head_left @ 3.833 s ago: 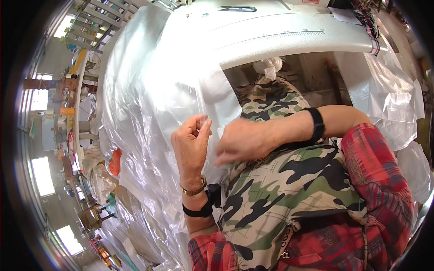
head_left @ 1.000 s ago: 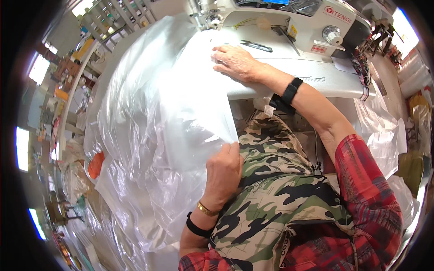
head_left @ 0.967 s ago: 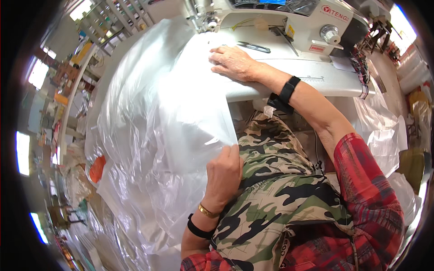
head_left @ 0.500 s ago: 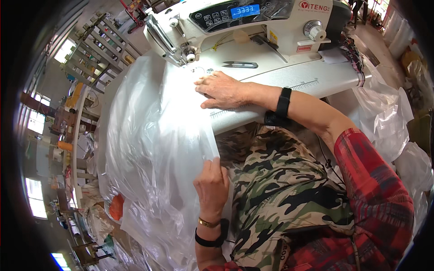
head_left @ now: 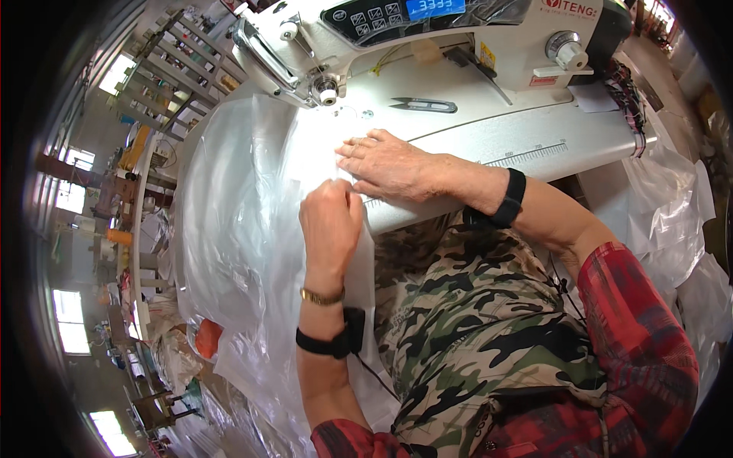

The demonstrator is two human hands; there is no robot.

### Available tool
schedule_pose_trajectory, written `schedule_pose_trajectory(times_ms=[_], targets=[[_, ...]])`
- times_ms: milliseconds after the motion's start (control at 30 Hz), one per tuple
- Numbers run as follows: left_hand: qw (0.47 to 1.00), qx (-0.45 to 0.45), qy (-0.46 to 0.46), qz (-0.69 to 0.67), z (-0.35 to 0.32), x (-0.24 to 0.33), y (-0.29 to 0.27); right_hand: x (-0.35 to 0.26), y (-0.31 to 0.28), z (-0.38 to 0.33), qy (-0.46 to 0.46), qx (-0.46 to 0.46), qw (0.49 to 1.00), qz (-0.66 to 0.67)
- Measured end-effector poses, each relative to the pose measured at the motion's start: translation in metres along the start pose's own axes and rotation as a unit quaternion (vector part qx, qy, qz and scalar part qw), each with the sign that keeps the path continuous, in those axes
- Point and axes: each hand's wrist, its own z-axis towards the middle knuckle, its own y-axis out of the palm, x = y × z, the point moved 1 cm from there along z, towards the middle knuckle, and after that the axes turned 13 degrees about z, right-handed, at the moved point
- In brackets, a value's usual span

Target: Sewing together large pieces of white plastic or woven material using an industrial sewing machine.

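Observation:
A large translucent plastic sheet [head_left: 229, 206] lies over the left of the sewing machine's bed and hangs down in folds. My left hand [head_left: 330, 229] is closed at the sheet's right-hand edge, its fingertips partly hidden, just in front of the needle area. Beside it my right hand [head_left: 393, 164] rests flat, palm down, with fingers stretched over the sheet's edge and the bed. The sewing machine's head [head_left: 309, 57] stands beyond both hands, its lamp lighting the sheet brightly. A pair of thread snips [head_left: 424, 105] lies on the bed behind my right hand.
The machine's handwheel-like knob [head_left: 566, 50] and a lit control panel [head_left: 435, 9] are at the back. More clear plastic [head_left: 664, 198] hangs at the right. Metal racks [head_left: 191, 65] stand at the far left. An orange-red object [head_left: 208, 338] sits at lower left.
My left hand has moved up along the sheet's edge, from well below the bed to beside my right hand. The right hand stays flat near the same spot. The whole view has shifted slightly.

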Motion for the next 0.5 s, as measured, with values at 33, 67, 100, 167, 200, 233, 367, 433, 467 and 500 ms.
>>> schedule_pose_trajectory(times_ms=[33,67,100,167,200,233,367,433,467,500], targets=[[1.0,-0.003,0.001,0.01,0.01,-0.001,0.004,0.001,0.001,0.001,-0.004,0.004,1.0,0.008],[1.0,-0.006,0.002,0.02,0.019,-0.003,0.008,0.002,0.002,0.003,0.01,0.013,1.0,0.015],[1.0,-0.009,-0.002,0.023,0.028,-0.005,0.012,0.003,0.002,0.005,0.023,0.024,0.999,0.016],[0.999,-0.009,-0.037,0.011,0.036,-0.01,0.014,0.005,0.003,0.008,0.028,0.045,0.998,0.023],[0.999,-0.011,-0.042,0.016,0.034,-0.013,0.012,0.006,0.003,0.008,0.033,0.05,0.998,0.036],[0.996,-0.026,-0.062,-0.06,0.03,-0.015,0.009,0.007,0.002,0.007,0.031,0.059,0.997,0.045],[0.991,0.085,-0.044,-0.089,-0.029,-0.007,-0.023,0.006,0.001,0.006,0.021,0.086,0.994,0.063],[0.994,0.086,-0.068,-0.012,-0.081,0.001,-0.041,0.003,-0.002,0.004,0.027,0.117,0.988,0.1],[0.992,0.078,-0.099,0.021,-0.111,0.008,-0.044,0.001,-0.005,0.003,-0.002,0.183,0.98,0.074],[0.987,0.077,-0.13,0.045,-0.14,0.014,-0.045,-0.002,-0.008,0.001,-0.03,0.248,0.967,0.047]])
